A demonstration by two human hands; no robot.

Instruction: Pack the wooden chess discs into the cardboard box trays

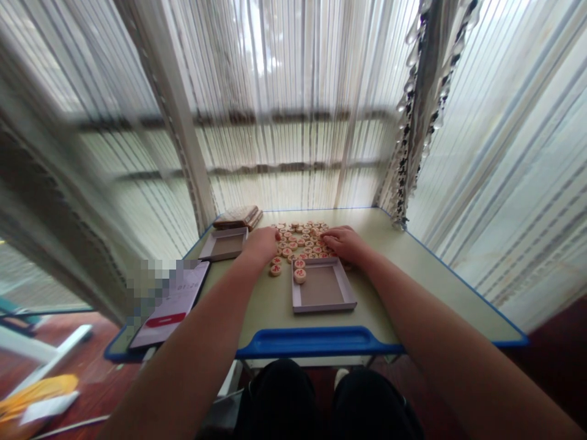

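Many round wooden game discs (300,237) with red and dark marks lie spread on the far middle of a pale table (413,269). My left hand (262,243) rests on the left edge of the pile, fingers curled over some discs. My right hand (343,242) lies flat on the right side of the pile, fingers stretched toward the discs. Just in front of the hands stands a shallow grey box tray (323,286); two discs (299,270) sit in its far left corner. One loose disc (275,270) lies left of the tray.
A second shallow tray (224,243) sits at the far left, with a folded board (238,216) behind it. A phone (169,304) lies at the table's left front edge. The table has a blue rim (316,342). Sheer curtains (293,104) hang close behind and to both sides.
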